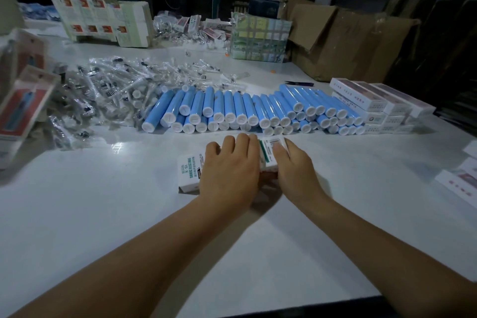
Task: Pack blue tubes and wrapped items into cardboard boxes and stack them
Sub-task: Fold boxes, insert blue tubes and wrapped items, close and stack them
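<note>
A small white printed carton (268, 152) lies on the white table (103, 214) in front of me, between my hands. My left hand (229, 170) lies over it, fingers bent over the far edge. My right hand (294, 165) grips its right side, thumb on the printed top. A second white carton (188, 173) sits just left, partly under my left hand. Behind them a long pile of blue tubes (245, 111) with white caps lies in two layers. Left of the tubes is a heap of clear-wrapped items (108, 90).
Stacked closed white cartons (374, 106) stand right of the tubes. Flat unfolded cartons (103, 18) lean at the back left, a wrapped bundle (260, 39) and large brown boxes (348, 39) at the back right. Red-printed boxes (23, 100) stand far left. More cartons (462, 175) lie at the right edge.
</note>
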